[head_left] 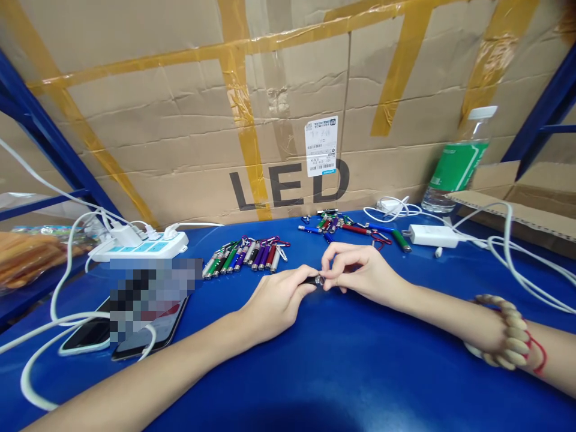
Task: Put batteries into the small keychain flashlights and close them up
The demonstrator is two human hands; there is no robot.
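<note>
My left hand [281, 300] is closed around a small black mini flashlight [311, 280], its round metal end facing right. The fist hides most of its body. My right hand [355, 267] pinches thumb and fingertips together right at that open-looking end; whatever sits between these fingers is too small to make out. Just behind the left hand lies a row of several mini flashlights [243, 255] with keychain clips, in black, green, blue, purple, red and silver. Farther right, beyond the right hand, more coloured mini flashlights [355, 229] lie in a loose pile.
A blue tabletop [360, 372] carries everything. Left are two phones [153, 324], partly pixelated, and a white power strip [144, 245] with cables. Right are a white charger [434, 236], looped cables, a water bottle [459, 159] and an open carton [531, 204]. A large taped cardboard box [180, 120] stands behind.
</note>
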